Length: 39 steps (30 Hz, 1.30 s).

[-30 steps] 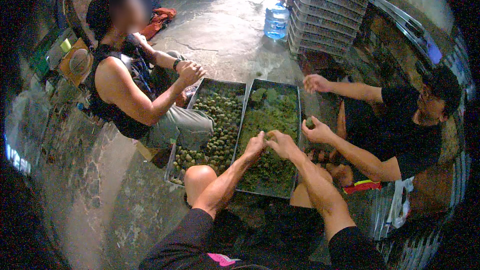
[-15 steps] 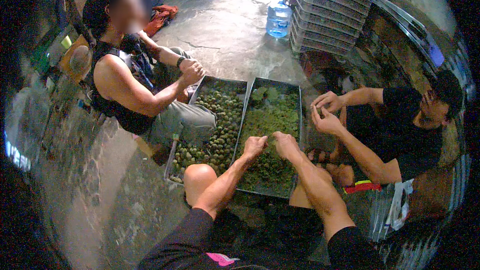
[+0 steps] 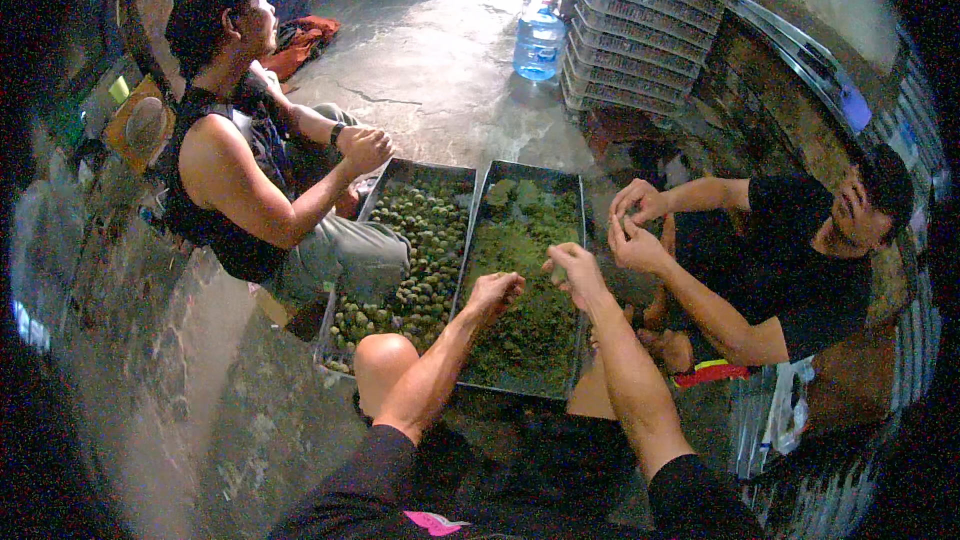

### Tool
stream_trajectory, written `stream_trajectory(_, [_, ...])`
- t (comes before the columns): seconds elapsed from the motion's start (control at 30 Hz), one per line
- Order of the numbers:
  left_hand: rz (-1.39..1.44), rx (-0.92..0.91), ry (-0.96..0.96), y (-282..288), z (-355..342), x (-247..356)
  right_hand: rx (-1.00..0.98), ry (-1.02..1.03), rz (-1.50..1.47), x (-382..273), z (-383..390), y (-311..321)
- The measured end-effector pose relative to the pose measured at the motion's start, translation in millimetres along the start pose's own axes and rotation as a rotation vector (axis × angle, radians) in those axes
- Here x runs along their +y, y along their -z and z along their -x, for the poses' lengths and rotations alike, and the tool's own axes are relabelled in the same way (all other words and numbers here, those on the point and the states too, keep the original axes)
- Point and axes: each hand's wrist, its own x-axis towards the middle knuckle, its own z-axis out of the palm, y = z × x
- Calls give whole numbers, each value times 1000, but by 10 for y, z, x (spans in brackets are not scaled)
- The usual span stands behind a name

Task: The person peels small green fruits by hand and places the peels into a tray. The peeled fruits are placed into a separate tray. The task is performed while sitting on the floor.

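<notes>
Two seated co-workers: one on the left (image 3: 240,165), one on the right (image 3: 765,255). One stack of crates (image 3: 645,30), crate count unclear. Two long trays, side by side: left tray (image 3: 447,176), right tray (image 3: 555,178). One blue water jug (image 3: 540,43), just beside the stack. Person's two hands, apart, over right tray: left hand (image 3: 496,294) curled nearly closed, right hand (image 3: 575,270) half open, fingers bent; can't tell if either holds anything. Round greenish pieces (image 3: 430,275), dozens, in left tray; green scraps (image 3: 515,335), uncountable, across right tray.

Green leafy scraps (image 3: 525,325) carpet one long dark tray (image 3: 535,173); small round greenish-brown pieces (image 3: 425,225) crowd the left-hand tray (image 3: 440,173) alongside.
</notes>
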Motion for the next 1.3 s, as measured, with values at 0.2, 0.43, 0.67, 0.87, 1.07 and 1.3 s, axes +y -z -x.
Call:
stream_trajectory(0.2, [-128, 69, -101, -116, 14, 72, 84, 54, 341, 233, -262, 65])
stream_trajectory(0.43, [-269, -88, -114, -126, -13, -62, 224, 332, 821, 417, -185, 10])
stream_trajectory(0.67, [-256, 85, -189, -86, -212, -109, 95, 451, 950, 480, -257, 85])
stream_trajectory(0.87, [-149, 24, 9, -87, -75, -2, 262, 424, 968, 282, -167, 17])
stream_trajectory(1.07, [68, 18, -101, -21, -37, 66, 32, -43, 73, 237, -104, 62])
stream_trajectory(1.3, [56, 120, -66, -32, 118, 128, -12, -14, -380, 232, -119, 122])
